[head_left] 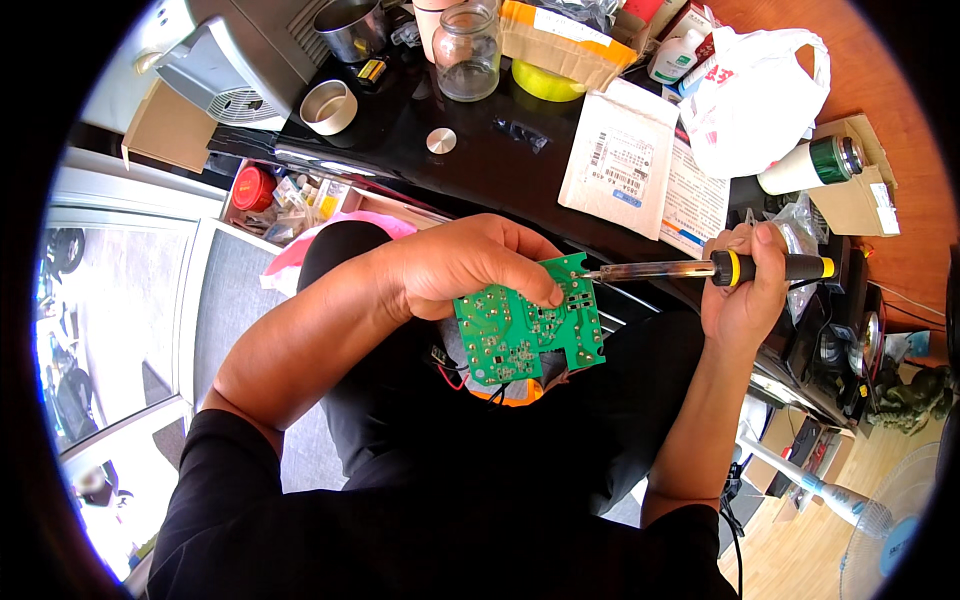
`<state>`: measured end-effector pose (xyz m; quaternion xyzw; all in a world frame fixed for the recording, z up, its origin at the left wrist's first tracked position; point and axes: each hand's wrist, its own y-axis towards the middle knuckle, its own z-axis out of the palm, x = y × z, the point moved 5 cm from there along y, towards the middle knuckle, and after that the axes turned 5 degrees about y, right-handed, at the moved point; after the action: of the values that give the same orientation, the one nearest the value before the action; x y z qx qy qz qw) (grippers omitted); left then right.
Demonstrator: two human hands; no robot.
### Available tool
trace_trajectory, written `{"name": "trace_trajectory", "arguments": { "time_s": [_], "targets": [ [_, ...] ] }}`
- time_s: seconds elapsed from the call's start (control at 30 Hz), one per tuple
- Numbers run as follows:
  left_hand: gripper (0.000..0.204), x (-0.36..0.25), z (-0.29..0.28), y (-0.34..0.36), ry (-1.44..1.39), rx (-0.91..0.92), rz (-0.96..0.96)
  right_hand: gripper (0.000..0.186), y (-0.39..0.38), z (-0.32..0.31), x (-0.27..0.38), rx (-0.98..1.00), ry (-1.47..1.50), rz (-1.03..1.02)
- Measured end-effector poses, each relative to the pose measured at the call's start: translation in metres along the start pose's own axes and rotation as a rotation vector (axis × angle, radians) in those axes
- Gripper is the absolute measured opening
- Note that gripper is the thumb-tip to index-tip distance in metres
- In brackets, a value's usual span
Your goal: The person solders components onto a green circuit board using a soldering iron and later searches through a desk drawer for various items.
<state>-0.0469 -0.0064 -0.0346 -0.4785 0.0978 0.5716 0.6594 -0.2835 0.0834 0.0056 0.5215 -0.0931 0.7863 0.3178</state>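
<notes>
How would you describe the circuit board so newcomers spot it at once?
Below the black table, find the person's lap. Over it, the left hand holds the circuit board, its broad green face setting it apart from the slim soldering iron in the right hand.

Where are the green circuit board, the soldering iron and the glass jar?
Green circuit board (528, 328): head view, middle of its face.
Soldering iron (655, 270): head view, its shaft.
Glass jar (467, 62): head view, its clear body.

green circuit board (525, 338), held soldering iron (670, 270)

The left hand (472, 264) partly hides the green board (555, 335); the fan (898, 540) is cropped.
</notes>
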Motion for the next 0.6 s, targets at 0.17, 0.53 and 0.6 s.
{"name": "trace_trajectory", "arguments": {
  "time_s": [0.17,0.53,0.6],
  "targets": [
    [0.04,-0.0005,0.0009,-0.0001,-0.005,-0.001,0.011,0.027,0.0003,-0.0018,-0.0008,-0.023,0.0,-0.015],
    [0.039,0.0001,0.0,0.0005,-0.003,0.001,0.011,0.026,0.0006,-0.0029,0.0013,0.007,-0.005,-0.029],
    [0.039,-0.0002,0.0008,0.0003,-0.003,0.002,0.01,0.026,-0.0003,-0.0022,0.0017,0.0,0.0,-0.024]
  ]
}}
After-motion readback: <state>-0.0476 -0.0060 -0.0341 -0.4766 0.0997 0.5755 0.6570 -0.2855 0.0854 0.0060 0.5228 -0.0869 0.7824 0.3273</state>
